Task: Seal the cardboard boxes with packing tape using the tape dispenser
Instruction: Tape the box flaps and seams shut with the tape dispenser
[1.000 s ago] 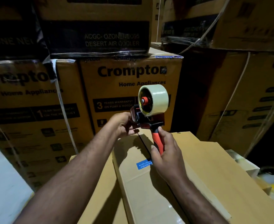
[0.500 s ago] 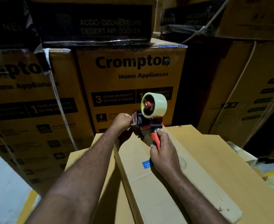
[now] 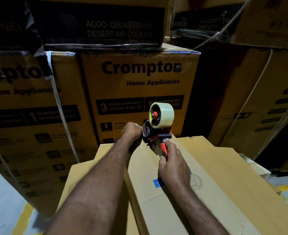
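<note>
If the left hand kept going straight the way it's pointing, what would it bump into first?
Probably the tape dispenser: the left hand is right at its front end. Beyond that stands the Crompton box, though depth is hard to judge.

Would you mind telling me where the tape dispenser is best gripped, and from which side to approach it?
Take the tape dispenser by its red handle, coming from the near side, as the right hand does. The handle slants down toward the person, clear of the tape roll on top; the front end, where the left hand is curled, probably carries the blade.
</note>
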The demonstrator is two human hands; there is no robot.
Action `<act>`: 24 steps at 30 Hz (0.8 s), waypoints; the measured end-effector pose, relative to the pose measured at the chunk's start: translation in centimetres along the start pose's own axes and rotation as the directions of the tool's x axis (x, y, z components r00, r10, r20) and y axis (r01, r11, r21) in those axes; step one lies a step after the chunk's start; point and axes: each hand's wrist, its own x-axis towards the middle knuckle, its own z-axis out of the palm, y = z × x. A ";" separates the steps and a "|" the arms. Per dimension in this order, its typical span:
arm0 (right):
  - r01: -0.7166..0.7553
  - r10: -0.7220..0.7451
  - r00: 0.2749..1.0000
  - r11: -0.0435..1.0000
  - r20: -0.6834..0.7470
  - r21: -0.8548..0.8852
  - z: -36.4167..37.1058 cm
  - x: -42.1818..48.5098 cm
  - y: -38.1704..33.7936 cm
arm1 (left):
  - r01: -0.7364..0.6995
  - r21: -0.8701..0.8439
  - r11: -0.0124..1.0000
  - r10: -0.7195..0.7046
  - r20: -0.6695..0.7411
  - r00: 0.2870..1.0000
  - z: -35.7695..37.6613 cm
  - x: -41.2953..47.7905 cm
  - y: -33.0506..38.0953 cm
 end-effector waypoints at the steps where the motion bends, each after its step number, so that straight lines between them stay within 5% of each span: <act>1: 0.005 -0.005 1.000 1.000 0.001 0.007 0.1 -0.1 -0.1 | 0.005 0.015 1.000 -0.004 -0.025 1.000 0.0 0.1 -0.1; 10: -0.041 0.041 0.999 0.999 -0.002 0.023 0.7 0.0 0.2 | -0.022 0.207 0.978 0.009 0.064 0.998 0.2 1.3 -0.7; 16: -0.021 0.022 1.000 1.000 0.007 -0.005 1.0 0.1 -0.2 | 0.056 0.163 0.985 -0.066 0.056 0.996 0.0 2.0 -1.2; 24: 0.031 -0.029 0.999 0.996 0.032 -0.080 1.2 0.1 -0.7 | -0.019 0.224 0.974 0.006 0.059 0.998 -0.5 2.9 -1.7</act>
